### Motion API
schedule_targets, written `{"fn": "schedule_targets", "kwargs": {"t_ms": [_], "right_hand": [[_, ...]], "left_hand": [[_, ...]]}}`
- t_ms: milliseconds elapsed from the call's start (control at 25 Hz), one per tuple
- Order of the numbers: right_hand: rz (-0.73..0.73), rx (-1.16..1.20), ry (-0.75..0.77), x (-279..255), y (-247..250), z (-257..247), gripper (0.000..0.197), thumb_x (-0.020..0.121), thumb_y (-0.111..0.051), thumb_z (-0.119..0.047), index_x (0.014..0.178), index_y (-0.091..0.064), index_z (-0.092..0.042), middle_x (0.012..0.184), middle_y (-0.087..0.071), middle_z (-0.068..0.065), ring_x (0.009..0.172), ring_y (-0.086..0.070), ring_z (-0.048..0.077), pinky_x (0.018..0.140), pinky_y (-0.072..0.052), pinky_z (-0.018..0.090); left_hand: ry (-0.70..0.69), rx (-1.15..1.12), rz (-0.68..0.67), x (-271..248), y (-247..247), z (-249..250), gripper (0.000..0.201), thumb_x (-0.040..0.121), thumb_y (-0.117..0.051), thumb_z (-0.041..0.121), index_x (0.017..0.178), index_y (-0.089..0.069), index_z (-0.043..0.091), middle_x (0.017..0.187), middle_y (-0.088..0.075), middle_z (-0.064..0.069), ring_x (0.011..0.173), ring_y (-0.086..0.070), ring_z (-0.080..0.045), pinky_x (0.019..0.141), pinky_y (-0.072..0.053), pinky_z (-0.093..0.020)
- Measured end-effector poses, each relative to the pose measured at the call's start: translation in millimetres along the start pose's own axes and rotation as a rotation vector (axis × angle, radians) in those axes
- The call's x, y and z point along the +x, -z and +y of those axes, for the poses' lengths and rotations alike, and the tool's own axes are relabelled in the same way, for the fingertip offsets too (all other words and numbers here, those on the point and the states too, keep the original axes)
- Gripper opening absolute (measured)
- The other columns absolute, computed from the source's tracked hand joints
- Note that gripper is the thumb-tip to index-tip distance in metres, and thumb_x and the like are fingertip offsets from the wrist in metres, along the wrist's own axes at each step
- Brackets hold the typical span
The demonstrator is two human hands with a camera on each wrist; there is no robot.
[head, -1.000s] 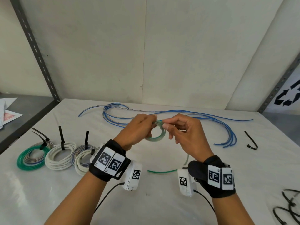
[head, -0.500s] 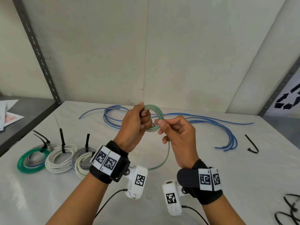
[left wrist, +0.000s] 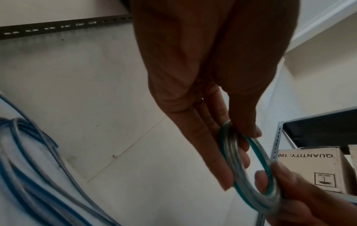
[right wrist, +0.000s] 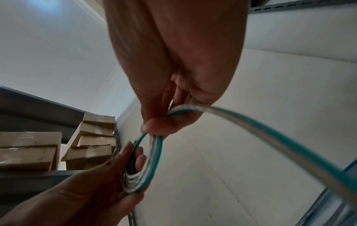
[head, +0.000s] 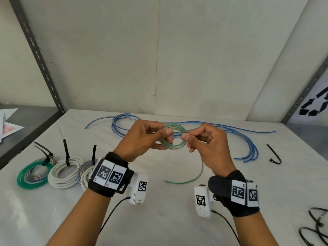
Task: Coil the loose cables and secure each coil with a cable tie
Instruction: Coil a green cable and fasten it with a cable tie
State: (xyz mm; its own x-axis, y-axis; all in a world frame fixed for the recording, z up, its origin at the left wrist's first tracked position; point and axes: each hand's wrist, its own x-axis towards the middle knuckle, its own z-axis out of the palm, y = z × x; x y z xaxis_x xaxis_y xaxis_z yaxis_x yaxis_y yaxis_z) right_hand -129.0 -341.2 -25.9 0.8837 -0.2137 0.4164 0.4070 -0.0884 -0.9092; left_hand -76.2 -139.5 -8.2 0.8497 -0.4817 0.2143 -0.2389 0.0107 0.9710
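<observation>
Pinching the green-striped coil (head: 174, 139) from both sides, left hand (head: 142, 141) and right hand (head: 207, 144) grips tight.

Green-striped coil (head: 174, 138) lowered and turned face-on since half a second ago; loose tail (head: 188, 178) shorter, hands level.

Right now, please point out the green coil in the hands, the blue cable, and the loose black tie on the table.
Green coil (head: 174, 147): head view, lower arc of the ring.
Blue cable (head: 252, 148): head view, right bend of the strands.
Black tie (head: 274, 153): head view, middle of the strap.
</observation>
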Motion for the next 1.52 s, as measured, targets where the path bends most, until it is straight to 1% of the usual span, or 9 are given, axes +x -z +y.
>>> {"fn": "schedule_targets", "kwargs": {"t_ms": [200,440,600,720,840,1080,1200,1320,1520], "right_hand": [[-0.003,-0.086,0.02,-2,-3,-2,0.027,0.085,-0.078,-0.009,0.111,-0.07,-0.013,0.076,-0.075,0.007,0.061,-0.065,0.019,0.057,-0.055,0.031],[0.165,0.064,0.022,-6,-21,6,0.014,0.082,-0.077,-0.025,0.087,-0.069,-0.015,0.091,-0.077,0.011,0.088,-0.074,0.029,0.055,-0.055,0.029],[0.11,0.149,0.001,-5,-25,4,0.02,0.089,-0.071,-0.006,0.106,-0.071,-0.016,0.096,-0.078,0.01,0.088,-0.074,0.025,0.059,-0.059,0.029],[0.11,0.123,0.023,-2,-21,4,0.021,0.09,-0.07,-0.002,0.108,-0.068,-0.014,0.091,-0.079,0.009,0.083,-0.075,0.022,0.061,-0.059,0.028],[0.048,-0.003,-0.001,-1,-9,5,0.014,0.087,-0.074,-0.005,0.094,-0.063,-0.008,0.086,-0.078,0.009,0.081,-0.075,0.027,0.06,-0.058,0.03],[-0.106,-0.174,0.01,-2,5,4,0.005,0.086,-0.077,-0.009,0.086,-0.072,-0.011,0.088,-0.077,0.003,0.086,-0.074,0.02,0.061,-0.057,0.029],[-0.015,-0.066,0.046,-2,-1,4,0.011,0.093,-0.068,-0.008,0.098,-0.074,-0.016,0.095,-0.078,0.004,0.087,-0.075,0.021,0.061,-0.059,0.031],[0.115,0.132,-0.014,-4,-15,4,0.007,0.095,-0.065,-0.007,0.101,-0.068,-0.008,0.094,-0.078,0.011,0.085,-0.075,0.027,0.06,-0.059,0.03],[0.207,0.248,-0.025,-7,-28,3,0.016,0.091,-0.068,-0.004,0.104,-0.068,-0.012,0.097,-0.078,0.013,0.086,-0.074,0.022,0.059,-0.06,0.029]], "left_hand": [[-0.036,0.033,0.077,1,-2,0,0.023,0.09,-0.07,0.023,0.096,-0.077,0.002,0.086,-0.076,-0.017,0.079,-0.072,-0.024,0.077,-0.063,-0.047],[-0.068,-0.041,0.164,3,-8,-2,0.02,0.094,-0.068,0.019,0.1,-0.077,0.002,0.086,-0.076,-0.016,0.078,-0.074,-0.024,0.07,-0.063,-0.039],[-0.045,-0.181,0.25,6,-10,-2,0.023,0.094,-0.067,0.019,0.107,-0.075,0.002,0.091,-0.076,-0.018,0.081,-0.074,-0.023,0.072,-0.063,-0.037],[-0.029,-0.186,0.203,6,-11,-4,0.025,0.093,-0.069,0.018,0.11,-0.072,0.0,0.098,-0.076,-0.019,0.088,-0.075,-0.026,0.078,-0.062,-0.038],[-0.043,-0.088,0.113,6,-7,-6,0.032,0.086,-0.075,0.02,0.114,-0.072,0.004,0.099,-0.077,-0.016,0.09,-0.075,-0.032,0.08,-0.061,-0.036],[0.055,0.146,-0.001,2,3,-8,0.016,0.086,-0.078,0.019,0.09,-0.079,0.004,0.084,-0.077,-0.015,0.08,-0.073,-0.024,0.081,-0.062,-0.044],[0.006,0.027,0.109,2,3,-7,0.018,0.088,-0.075,0.018,0.09,-0.077,0.0,0.084,-0.076,-0.016,0.078,-0.073,-0.023,0.076,-0.063,-0.041],[0.002,-0.16,0.221,6,-4,-6,0.021,0.087,-0.074,0.02,0.092,-0.075,0.0,0.084,-0.076,-0.014,0.077,-0.073,-0.021,0.072,-0.062,-0.033],[0.011,-0.31,0.238,7,-15,-5,0.023,0.088,-0.072,0.021,0.096,-0.073,-0.001,0.09,-0.076,-0.015,0.082,-0.073,-0.02,0.074,-0.062,-0.031]]}}
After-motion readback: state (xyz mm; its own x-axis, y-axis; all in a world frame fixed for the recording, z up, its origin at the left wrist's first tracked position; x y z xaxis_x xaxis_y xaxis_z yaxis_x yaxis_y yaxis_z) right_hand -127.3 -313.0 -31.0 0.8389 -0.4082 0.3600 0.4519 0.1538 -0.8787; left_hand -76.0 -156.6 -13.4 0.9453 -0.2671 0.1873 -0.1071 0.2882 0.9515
